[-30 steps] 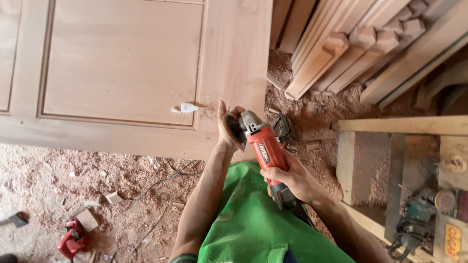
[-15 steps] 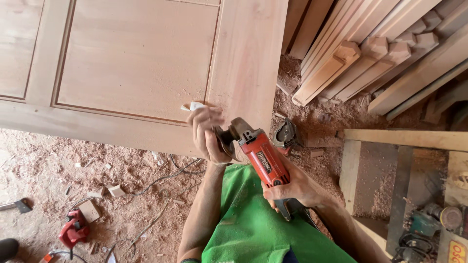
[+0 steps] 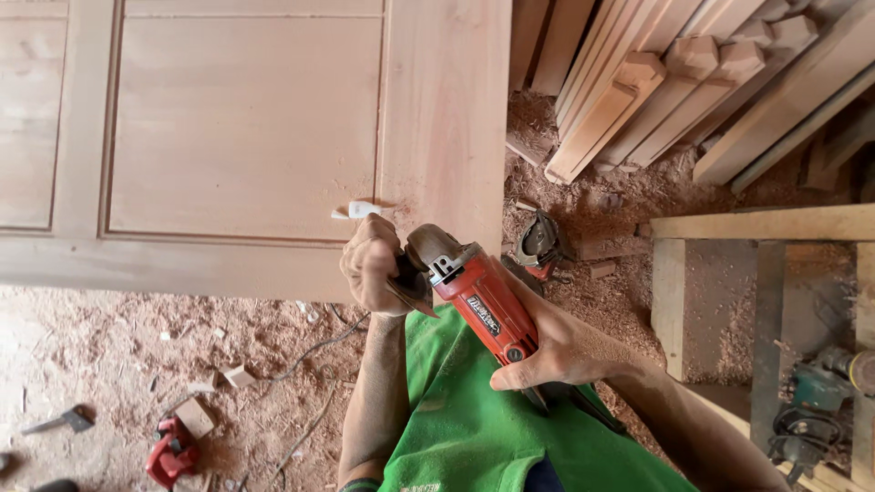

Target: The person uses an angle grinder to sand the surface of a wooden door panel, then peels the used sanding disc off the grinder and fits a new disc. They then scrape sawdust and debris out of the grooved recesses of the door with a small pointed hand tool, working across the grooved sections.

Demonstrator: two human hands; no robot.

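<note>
The left hand (image 3: 372, 264) was clenched around the side handle and disc end of the grinder (image 3: 474, 290), and the right hand (image 3: 558, 351) gripped its red body from behind, fingers wrapped near the switch. The grinder lay in front of the green shirt (image 3: 474, 428), its head pointing to about 10 o'clock, just beside the lower edge of the door (image 3: 273, 137). Whether the disc touched the wood I could not tell, because the left hand hid it. A small white piece (image 3: 363, 210) rested on the door at 12 o'clock from the left hand. At 2 o'clock leaned a stack of planks (image 3: 665, 82), at 3 o'clock stood a bench (image 3: 766, 223), and a second tool (image 3: 540, 241) lay on the sawdust between the bench and the door. At 8 o'clock a red tool (image 3: 171, 452) lay on the floor. In my judgement, the left fingers were very near the disc, so a slip or a kick from the wood edge could cut them; the cable (image 3: 319, 346) on the floor could also catch.
</note>
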